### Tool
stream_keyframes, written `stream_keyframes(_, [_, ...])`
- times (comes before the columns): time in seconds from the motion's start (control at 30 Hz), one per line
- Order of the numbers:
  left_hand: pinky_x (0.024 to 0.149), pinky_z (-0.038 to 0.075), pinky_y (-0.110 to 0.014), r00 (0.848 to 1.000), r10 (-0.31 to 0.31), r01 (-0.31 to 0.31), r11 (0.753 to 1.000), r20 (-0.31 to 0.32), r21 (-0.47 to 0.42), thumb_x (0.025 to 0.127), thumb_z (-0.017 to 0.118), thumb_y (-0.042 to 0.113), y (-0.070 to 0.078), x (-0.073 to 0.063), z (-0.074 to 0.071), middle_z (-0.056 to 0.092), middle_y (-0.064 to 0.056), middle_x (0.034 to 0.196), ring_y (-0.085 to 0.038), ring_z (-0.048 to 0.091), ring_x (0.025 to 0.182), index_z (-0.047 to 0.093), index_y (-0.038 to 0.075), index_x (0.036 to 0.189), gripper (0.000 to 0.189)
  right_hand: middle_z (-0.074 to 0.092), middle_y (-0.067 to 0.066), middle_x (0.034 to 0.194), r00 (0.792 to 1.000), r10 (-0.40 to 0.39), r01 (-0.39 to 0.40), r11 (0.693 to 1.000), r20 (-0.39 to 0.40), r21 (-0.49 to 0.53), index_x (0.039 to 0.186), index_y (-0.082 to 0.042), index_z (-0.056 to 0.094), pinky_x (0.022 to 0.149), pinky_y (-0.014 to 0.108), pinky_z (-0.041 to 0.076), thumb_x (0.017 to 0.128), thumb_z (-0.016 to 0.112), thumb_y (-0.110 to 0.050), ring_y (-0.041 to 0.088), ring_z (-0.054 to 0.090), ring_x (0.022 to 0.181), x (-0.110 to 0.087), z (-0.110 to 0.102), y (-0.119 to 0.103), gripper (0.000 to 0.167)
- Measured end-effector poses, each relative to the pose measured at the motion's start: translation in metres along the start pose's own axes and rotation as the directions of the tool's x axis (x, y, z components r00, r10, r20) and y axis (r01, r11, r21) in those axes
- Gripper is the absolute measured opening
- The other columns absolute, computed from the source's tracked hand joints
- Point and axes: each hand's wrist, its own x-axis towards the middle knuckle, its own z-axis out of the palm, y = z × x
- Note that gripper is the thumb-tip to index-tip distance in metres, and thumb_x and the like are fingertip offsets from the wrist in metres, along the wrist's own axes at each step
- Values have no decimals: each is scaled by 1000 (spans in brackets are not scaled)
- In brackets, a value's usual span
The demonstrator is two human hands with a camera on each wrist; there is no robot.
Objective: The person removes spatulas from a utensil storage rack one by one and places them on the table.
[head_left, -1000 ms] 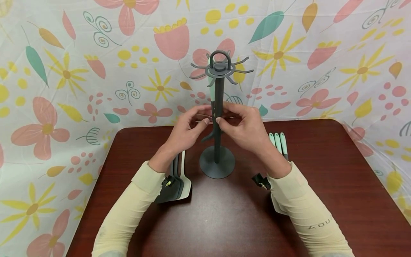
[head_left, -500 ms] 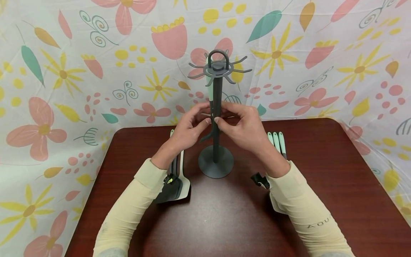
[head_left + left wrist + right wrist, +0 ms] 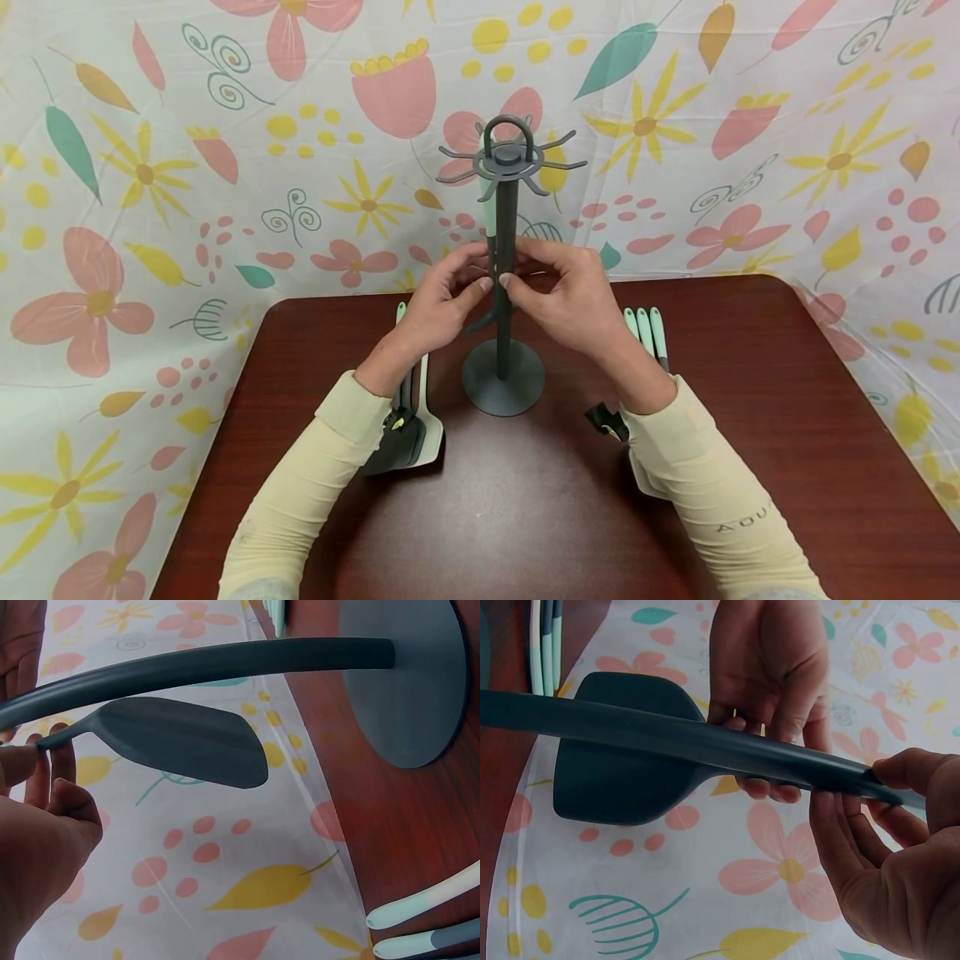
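A dark grey utensil stand has an upright pole (image 3: 505, 325), a round base (image 3: 504, 387) and a hook ring (image 3: 507, 160) with a loop on top. Behind the pole a spatula hangs upright, mint handle (image 3: 487, 208) up by the hooks and grey blade (image 3: 180, 742) down. My left hand (image 3: 442, 304) pinches the spatula's thin neck between thumb and fingers, just left of the pole. From the right, my right hand (image 3: 562, 292) grips the pole at the same height, thumb in front and fingers behind. The pole partly covers the blade in the right wrist view.
Grey and pale utensils (image 3: 423, 433) lie stacked on the brown table (image 3: 480, 517) at left, partly under the left forearm. Several mint-handled utensils (image 3: 643, 327) lie at right, partly beneath the right sleeve. A floral cloth (image 3: 300, 167) hangs behind the table.
The head view shifts slightly, bringing a mint handle end at left into sight. Both hands keep their places at the pole and the spatula.
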Motion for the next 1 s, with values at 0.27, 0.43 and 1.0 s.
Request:
stream_keyframes(0.27, [82, 51, -31, 999, -7, 8, 999, -31, 34, 108, 58, 2, -4, -1, 0, 72, -12, 129, -23, 70, 106, 58, 10, 148, 41, 79, 5, 105, 1000, 10, -10, 1000, 4, -1, 129, -9, 77, 84, 28, 63, 97, 73, -3, 14, 77, 96, 0, 0, 0, 32])
stream_keyframes(0.43, [78, 49, -31, 999, 1, 2, 999, -49, 49, 108, 59, 3, -4, -1, -1, 74, -12, 126, -28, 70, 104, 59, 10, 148, 40, 79, 5, 105, 1000, 11, -11, 1000, 5, -6, 129, -9, 77, 83, 28, 63, 98, 73, -4, 14, 77, 96, 0, 0, 0, 32])
stream_keyframes(1.0, [78, 52, -29, 997, 30, -27, 999, -68, 42, 108, 59, 3, -3, 1, -3, 75, -10, 124, -22, 70, 102, 60, 13, 147, 41, 80, 6, 104, 1000, 9, -9, 1000, 1, -4, 129, -12, 77, 82, 28, 63, 98, 73, -5, 14, 77, 96, 0, 0, 2, 33])
